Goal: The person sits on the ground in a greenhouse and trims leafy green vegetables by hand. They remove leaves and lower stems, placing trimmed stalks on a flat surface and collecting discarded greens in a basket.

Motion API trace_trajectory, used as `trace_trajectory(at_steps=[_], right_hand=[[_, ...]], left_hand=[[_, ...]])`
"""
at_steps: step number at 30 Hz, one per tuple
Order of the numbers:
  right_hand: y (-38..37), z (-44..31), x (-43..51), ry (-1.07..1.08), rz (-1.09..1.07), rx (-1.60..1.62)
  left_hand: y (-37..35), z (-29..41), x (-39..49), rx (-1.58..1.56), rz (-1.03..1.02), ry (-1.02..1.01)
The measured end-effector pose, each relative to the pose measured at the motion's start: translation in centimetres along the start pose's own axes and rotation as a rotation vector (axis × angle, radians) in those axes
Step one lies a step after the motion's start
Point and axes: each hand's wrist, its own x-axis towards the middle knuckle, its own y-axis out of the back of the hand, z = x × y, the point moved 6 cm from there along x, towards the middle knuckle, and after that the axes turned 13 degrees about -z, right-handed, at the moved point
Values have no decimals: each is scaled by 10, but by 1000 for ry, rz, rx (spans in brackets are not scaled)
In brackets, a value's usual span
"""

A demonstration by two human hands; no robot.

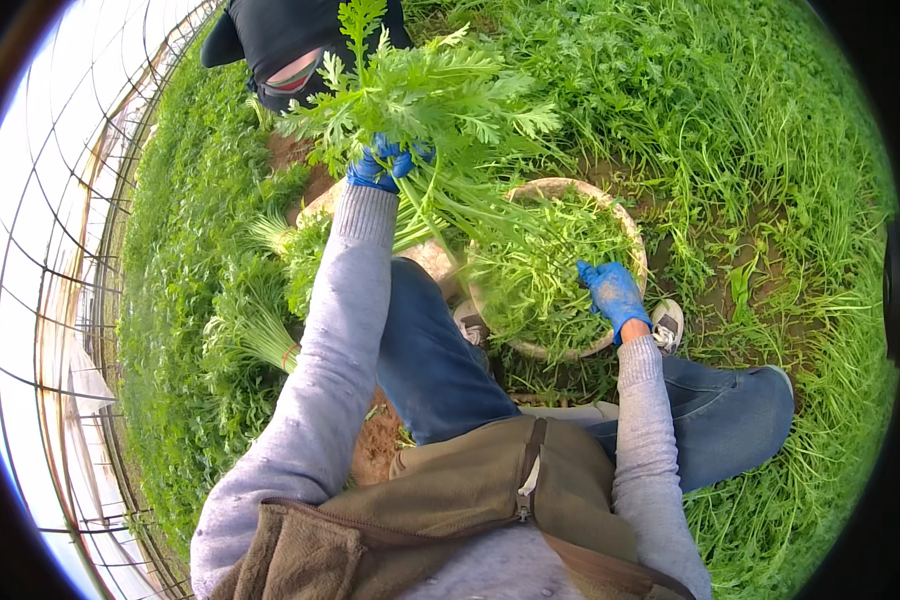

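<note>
My left hand (386, 163), in a blue glove, is raised and closed around a bunch of leafy greens (435, 105) with lobed leaves. Its stems slant down to the right, over a round tub (636, 232) full of loose greens (547, 277). At the tub's right side is my right hand (616, 295), also gloved in blue, its fingers bent over the loose greens; whether they pinch a stem cannot be told. Left of my left forearm lies a bundle of greens (259, 330) tied with a red band, and another bundle (270, 232) lies farther up.
Another person in dark clothing (270, 37) bends close beyond my left hand. Dense greens (645, 82) grow around, with brown soil (379, 442) between. My knees flank the tub and my shoes (667, 326) stand beside it. A greenhouse frame with plastic film (86, 375) runs along the left.
</note>
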Motion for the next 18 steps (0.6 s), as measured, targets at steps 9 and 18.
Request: trace_trajectory(at_steps=[9, 18], right_hand=[[41, -72, -38, 583, -279, 780], [-33, 61, 35, -197, 20, 157]], left_hand=[[44, -14, -3, -127, 84, -38], [-20, 6, 5, -356, -171, -49]])
